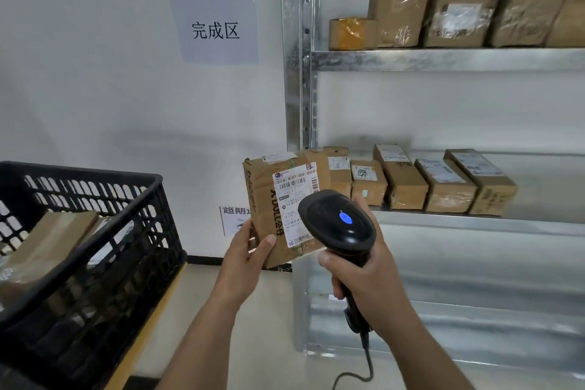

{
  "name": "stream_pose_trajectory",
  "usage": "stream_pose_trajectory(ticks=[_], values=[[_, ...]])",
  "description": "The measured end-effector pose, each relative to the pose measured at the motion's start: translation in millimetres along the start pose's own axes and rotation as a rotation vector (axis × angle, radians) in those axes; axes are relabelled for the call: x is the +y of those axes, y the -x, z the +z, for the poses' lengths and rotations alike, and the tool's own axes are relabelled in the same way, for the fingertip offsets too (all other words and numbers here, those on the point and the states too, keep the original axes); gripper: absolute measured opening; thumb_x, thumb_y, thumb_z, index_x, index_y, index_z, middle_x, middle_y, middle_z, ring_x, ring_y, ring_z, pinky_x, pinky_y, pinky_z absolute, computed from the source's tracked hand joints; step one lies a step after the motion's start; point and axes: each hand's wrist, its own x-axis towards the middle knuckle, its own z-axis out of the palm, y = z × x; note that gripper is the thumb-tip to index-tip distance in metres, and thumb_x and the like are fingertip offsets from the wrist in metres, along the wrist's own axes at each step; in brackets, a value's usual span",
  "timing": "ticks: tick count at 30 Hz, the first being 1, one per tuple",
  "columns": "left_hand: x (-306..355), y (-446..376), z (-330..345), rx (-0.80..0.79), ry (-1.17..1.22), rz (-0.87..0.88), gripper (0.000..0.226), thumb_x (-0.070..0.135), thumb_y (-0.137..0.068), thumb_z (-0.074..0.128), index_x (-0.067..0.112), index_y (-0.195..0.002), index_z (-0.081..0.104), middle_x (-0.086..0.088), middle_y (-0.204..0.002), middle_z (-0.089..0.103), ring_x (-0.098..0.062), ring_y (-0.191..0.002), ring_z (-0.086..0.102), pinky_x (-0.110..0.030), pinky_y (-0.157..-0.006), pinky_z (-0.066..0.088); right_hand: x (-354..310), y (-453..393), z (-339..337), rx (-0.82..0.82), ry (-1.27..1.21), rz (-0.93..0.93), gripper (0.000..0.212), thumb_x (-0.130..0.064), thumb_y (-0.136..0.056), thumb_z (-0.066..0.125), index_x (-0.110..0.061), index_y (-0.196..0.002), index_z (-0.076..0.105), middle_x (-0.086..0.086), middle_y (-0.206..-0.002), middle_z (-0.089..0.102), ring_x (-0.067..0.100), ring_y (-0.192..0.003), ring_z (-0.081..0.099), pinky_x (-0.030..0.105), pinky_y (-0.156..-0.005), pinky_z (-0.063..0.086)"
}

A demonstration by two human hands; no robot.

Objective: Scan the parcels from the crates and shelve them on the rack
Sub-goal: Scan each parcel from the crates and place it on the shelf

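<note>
My left hand (245, 252) grips the lower left corner of a brown cardboard parcel (264, 199) and holds it upright, its white shipping label facing me. My right hand (364, 269) grips the handle of a black corded barcode scanner (338, 220). The scanner's head points at the label, and a blue light glows on top of it. At the left stands a black plastic crate (104, 247) with brown parcels (47, 244) inside. On the right is the metal rack (443, 58), with cardboard parcels on two shelves.
Several boxes (427, 180) line the rack's middle shelf and more boxes (459, 17) the upper shelf. The right part of the middle shelf is bare. The crate sits on a yellow-edged surface (158, 301). A paper sign (215, 30) hangs on the white wall.
</note>
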Motion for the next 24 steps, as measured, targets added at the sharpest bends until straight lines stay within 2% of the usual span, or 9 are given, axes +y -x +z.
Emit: stream_pose_trajectory(ticks=[2, 5, 9, 13, 16, 18, 20, 22, 24], values=[[-1.1, -4.2, 7.3, -0.037, 0.013, -0.002, 0.031, 0.016, -0.096, 0.057, 0.042, -0.113, 0.053, 0.022, -0.107, 0.066, 0.006, -0.093, 0.064, -0.014, -0.071, 0.053, 1.8, 0.0, -5.6, 0.051, 0.003, 0.004, 0.099, -0.005, -0.08, 0.075, -0.052, -0.148, 0.02, 0.006, -0.103, 0.065, 0.013, -0.055, 0.055, 0.028, -0.052, 0.051], [-4.8, -12.2, 19.7, -0.098, 0.036, -0.02, 0.03, 0.02, -0.096, 0.055, 0.042, -0.117, 0.053, 0.021, -0.106, 0.067, 0.002, -0.095, 0.065, -0.016, -0.071, 0.053, 2.0, 0.5, -19.6, 0.167, 0.053, 0.001, 0.112, -0.029, -0.063, 0.083, -0.05, -0.151, 0.017, 0.009, -0.116, 0.065, 0.009, -0.072, 0.059, 0.026, -0.063, 0.054], [-2.5, -17.4, 45.8, -0.197, 0.081, -0.014, 0.036, 0.021, -0.098, 0.051, 0.039, -0.129, 0.047, 0.022, -0.099, 0.071, -0.001, -0.096, 0.067, -0.015, -0.071, 0.054, 8.8, 2.0, -49.2, 0.326, 0.092, 0.025, 0.111, -0.006, -0.074, 0.083, -0.045, -0.152, 0.015, -0.007, -0.113, 0.065, 0.003, -0.063, 0.06, 0.018, -0.053, 0.049], [5.1, -13.3, 77.5, -0.245, 0.131, -0.006, 0.044, 0.021, -0.1, 0.046, 0.037, -0.14, 0.036, 0.013, -0.108, 0.069, 0.002, -0.094, 0.067, -0.01, -0.069, 0.051, 17.7, 7.4, -86.1, 0.459, 0.155, 0.038, 0.103, -0.002, -0.077, 0.078, -0.043, -0.152, 0.021, -0.011, -0.114, 0.063, 0.012, -0.072, 0.06, 0.017, -0.051, 0.048], [11.3, -12.7, 101.8, -0.289, 0.101, -0.006, 0.051, 0.034, -0.098, 0.046, 0.044, -0.145, 0.029, 0.011, -0.122, 0.065, -0.001, -0.101, 0.066, -0.015, -0.077, 0.053, 23.4, 12.7, -113.9, 0.536, 0.183, 0.064, 0.078, -0.006, -0.077, 0.08, -0.034, -0.14, 0.043, -0.004, -0.101, 0.066, 0.019, -0.074, 0.062, 0.017, -0.051, 0.047], [19.6, -10.9, 120.9, -0.302, 0.094, -0.011, 0.052, 0.038, -0.097, 0.047, 0.048, -0.144, 0.029, 0.017, -0.116, 0.066, 0.0, -0.1, 0.066, -0.017, -0.081, 0.052, 24.8, 15.8, -134.6, 0.568, 0.195, 0.094, 0.049, -0.008, -0.077, 0.08, -0.02, -0.119, 0.058, 0.0, -0.084, 0.066, 0.021, -0.069, 0.062, 0.014, -0.049, 0.045], [29.7, -6.6, 144.6, -0.313, 0.088, -0.011, 0.05, 0.038, -0.097, 0.047, 0.05, -0.142, 0.028, 0.018, -0.112, 0.065, -0.001, -0.1, 0.065, -0.013, -0.076, 0.05, 25.7, 20.8, -158.0, 0.578, 0.192, 0.117, 0.031, -0.009, -0.079, 0.079, -0.011, -0.106, 0.064, 0.001, -0.072, 0.064, 0.018, -0.063, 0.06, 0.011, -0.045, 0.042], [43.2, 1.3, 172.3, -0.327, 0.109, -0.012, 0.046, 0.035, -0.099, 0.046, 0.047, -0.14, 0.029, 0.014, -0.115, 0.062, 0.002, -0.096, 0.061, -0.006, -0.063, 0.048, 25.6, 27.7, -185.2, 0.59, 0.178, 0.122, 0.025, -0.011, -0.079, 0.08, -0.007, -0.1, 0.066, 0.001, -0.067, 0.062, 0.016, -0.06, 0.058, 0.01, -0.044, 0.041], [53.1, 10.1, 204.5, -0.32, 0.099, 0.0, 0.04, 0.034, -0.099, 0.045, 0.045, -0.135, 0.031, 0.013, -0.109, 0.063, 0.003, -0.089, 0.062, -0.008, -0.061, 0.049, 24.3, 35.3, -216.2, 0.616, 0.163, 0.113, 0.023, -0.011, -0.078, 0.08, -0.004, -0.095, 0.067, 0.0, -0.064, 0.062, 0.011, -0.053, 0.055, 0.01, -0.044, 0.04]])
